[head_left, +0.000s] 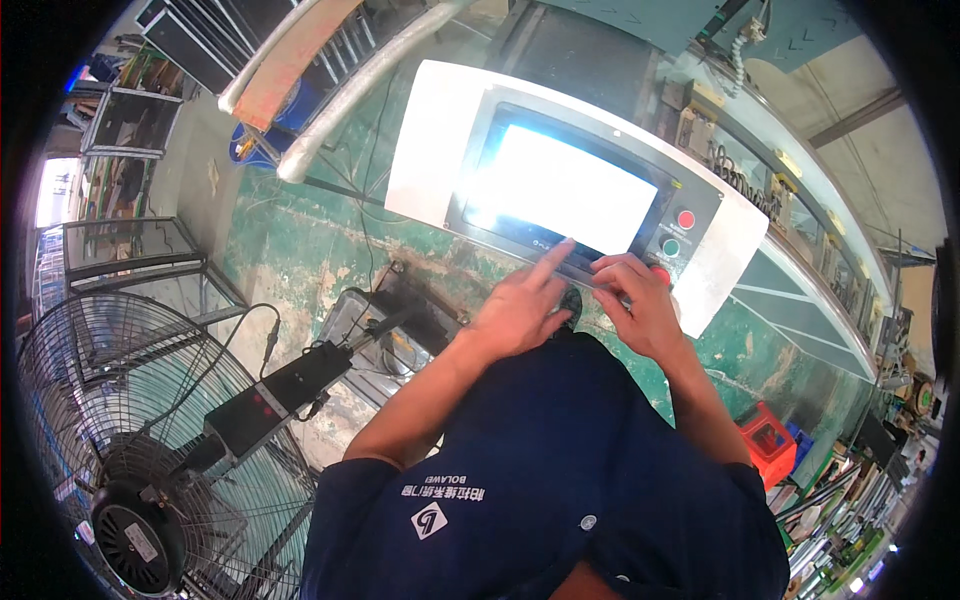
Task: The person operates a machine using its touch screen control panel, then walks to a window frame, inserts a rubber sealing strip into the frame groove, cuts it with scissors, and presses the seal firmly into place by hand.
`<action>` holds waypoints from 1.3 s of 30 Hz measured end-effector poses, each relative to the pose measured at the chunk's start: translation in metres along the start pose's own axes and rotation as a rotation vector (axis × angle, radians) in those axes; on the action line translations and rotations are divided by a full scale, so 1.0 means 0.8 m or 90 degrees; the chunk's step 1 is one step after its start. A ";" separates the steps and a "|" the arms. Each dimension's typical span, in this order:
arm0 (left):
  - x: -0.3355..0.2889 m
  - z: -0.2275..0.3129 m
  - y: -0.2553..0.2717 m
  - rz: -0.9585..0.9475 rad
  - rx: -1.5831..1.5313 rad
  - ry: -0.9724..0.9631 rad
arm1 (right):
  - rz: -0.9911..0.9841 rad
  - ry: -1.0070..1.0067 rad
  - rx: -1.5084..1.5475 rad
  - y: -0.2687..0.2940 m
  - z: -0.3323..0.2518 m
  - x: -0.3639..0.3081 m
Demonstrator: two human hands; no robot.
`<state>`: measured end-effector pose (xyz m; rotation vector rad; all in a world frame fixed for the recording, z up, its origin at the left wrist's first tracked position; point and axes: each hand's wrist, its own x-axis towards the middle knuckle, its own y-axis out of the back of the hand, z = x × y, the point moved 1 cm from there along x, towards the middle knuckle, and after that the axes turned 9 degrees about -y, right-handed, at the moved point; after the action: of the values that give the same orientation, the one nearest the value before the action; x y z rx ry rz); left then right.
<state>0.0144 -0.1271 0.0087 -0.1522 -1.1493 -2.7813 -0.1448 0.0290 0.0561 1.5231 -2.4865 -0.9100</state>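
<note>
Grey wire mesh of a big floor fan (120, 440) fills the lower left, with a black box with red buttons (265, 400) on a cable just beside it, above the worn green floor (290, 250). Further right stands a white control panel (430, 140) with a bright glowing touchscreen (560, 185). The left hand (520, 305) holds nothing; its forefinger is stretched out, tip touching the lower edge of the screen, the other fingers loosely curled. Just beside it, the right hand (635, 300) rests with bent fingers on the panel's bottom rim, also holding nothing, near a red button (686, 219) and a green button (670, 247) set one above the other. A red crate (768, 438) sits on the floor at lower right.
</note>
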 end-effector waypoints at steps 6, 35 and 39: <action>0.018 0.003 -0.001 -0.098 0.062 -0.013 | 0.033 0.093 -0.072 0.001 0.018 -0.006; -0.400 -0.286 -0.178 -0.109 -0.128 0.458 | -0.084 -0.060 -0.367 -0.034 -0.073 0.090; -0.354 -0.251 -0.179 -0.012 -0.412 0.793 | -0.090 -0.045 -0.306 -0.037 -0.043 0.071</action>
<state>0.2627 -0.1459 -0.2723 1.2929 0.0548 -2.3105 -0.1378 -0.0435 0.0557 1.5221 -2.0066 -1.4741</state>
